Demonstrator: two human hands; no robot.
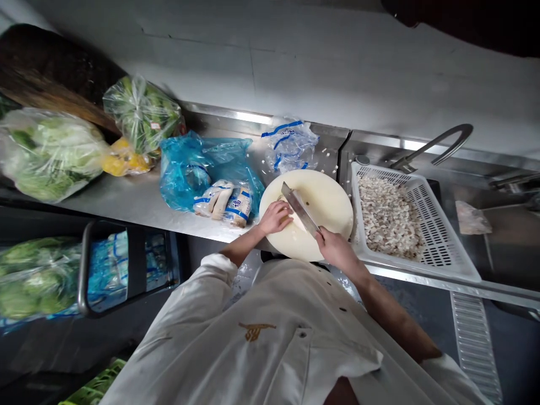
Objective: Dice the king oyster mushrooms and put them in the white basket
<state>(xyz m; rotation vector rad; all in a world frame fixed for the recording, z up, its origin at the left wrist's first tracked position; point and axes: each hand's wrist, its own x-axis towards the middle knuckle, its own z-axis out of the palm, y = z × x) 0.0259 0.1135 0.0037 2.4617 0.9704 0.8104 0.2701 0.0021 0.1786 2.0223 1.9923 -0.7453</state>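
Note:
My right hand (pixel 337 247) is closed round the handle of a cleaver (pixel 301 211), its broad blade slanting up and left across a round, cream-coloured chopping board (pixel 333 197). On the board's left part, my left hand (pixel 276 217) has its fingers bent over a pale mushroom (pixel 297 221) right beside the blade. Fingers and blade hide much of that mushroom. Just left of the board lie packs of thick white mushrooms (pixel 223 199) in clear and blue printed wrap, in front of an opened blue plastic bag (pixel 230 157).
Chopped mushroom pieces (pixel 388 216) fill much of a white slotted basket (pixel 442 236) at the right, by a curved tap (pixel 447 140). Crumpled clear wrap (pixel 293 146) lies behind the board. Bagged greens (pixel 54 152) stand at the left; a cart handle (pixel 84 270) is below.

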